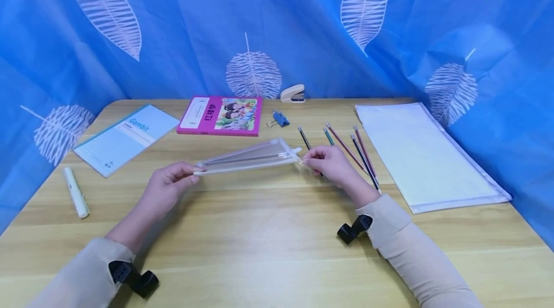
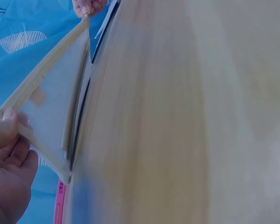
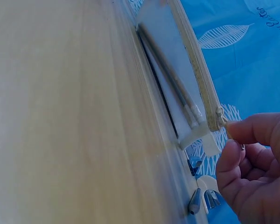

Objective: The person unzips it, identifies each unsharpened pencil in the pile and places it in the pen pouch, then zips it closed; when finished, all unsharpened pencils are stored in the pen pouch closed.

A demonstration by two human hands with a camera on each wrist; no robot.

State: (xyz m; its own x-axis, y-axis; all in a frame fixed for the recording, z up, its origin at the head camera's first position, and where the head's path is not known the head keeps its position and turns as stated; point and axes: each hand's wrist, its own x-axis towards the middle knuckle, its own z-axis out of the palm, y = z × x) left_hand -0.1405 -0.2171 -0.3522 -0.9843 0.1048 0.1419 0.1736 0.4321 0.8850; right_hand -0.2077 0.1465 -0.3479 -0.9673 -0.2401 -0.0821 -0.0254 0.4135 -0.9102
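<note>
A see-through zip pencil pouch is held over the table between both hands, its zipper edge toward me. My left hand pinches one end of it between thumb and fingers. At the other end my right hand pinches the small zipper pull with thumb and index finger. Pencils with pale ends lie inside the pouch, seen through its side in the right wrist view. Beyond the right hand several loose pencils lie on the table, one partly behind the hand.
At the back are a pink book, a blue binder clip and a white stapler. A light-blue notebook and a pale, capped marker-like stick lie left. A large white zip folder covers the right side.
</note>
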